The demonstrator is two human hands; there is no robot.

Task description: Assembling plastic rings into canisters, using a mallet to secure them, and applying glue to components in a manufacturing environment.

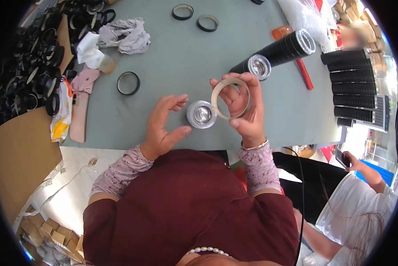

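A pale cream-coloured ring (216,101) is held up in my right hand (253,122), its fingers and thumb around the rim. My left hand (162,126) is open, fingers apart and holding nothing, just left of a clear round lid-like piece (202,114) with a silvery ribbed centre. That piece sits on the table in front of me, between my hands. A similar clear piece (259,67) is beyond my right hand, beside a long black cylinder (287,49) with a clear end. One black-rimmed ring (128,83) lies farther left.
Two more rings (182,12) lie at the table's far side. Left are a heap of black rings (43,66), a grey cloth (127,36), a pink phone (78,116) and a cardboard box (23,150). Right are a red stick-like object (304,74), black cylinders (352,84) and a seated person (354,208).
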